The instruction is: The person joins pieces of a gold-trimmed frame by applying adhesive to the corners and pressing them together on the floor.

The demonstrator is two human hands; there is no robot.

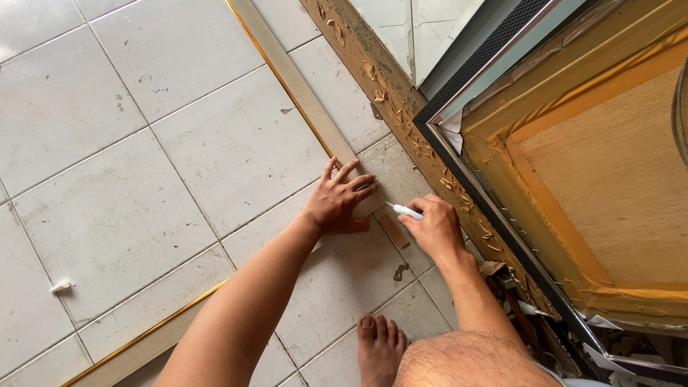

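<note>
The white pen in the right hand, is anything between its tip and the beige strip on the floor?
Nothing visible. The white pen in the right hand points at the beige strip's end, beside the left hand pressing it down.

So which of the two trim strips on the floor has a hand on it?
The long beige strip running up the tiles: the left hand presses its near end. The other strip, bottom left, lies untouched.

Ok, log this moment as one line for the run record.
left hand: flat on long beige gold-edged trim strip | right hand: grip on white pen-like tool, tip at strip end | floor: white tiles
</note>
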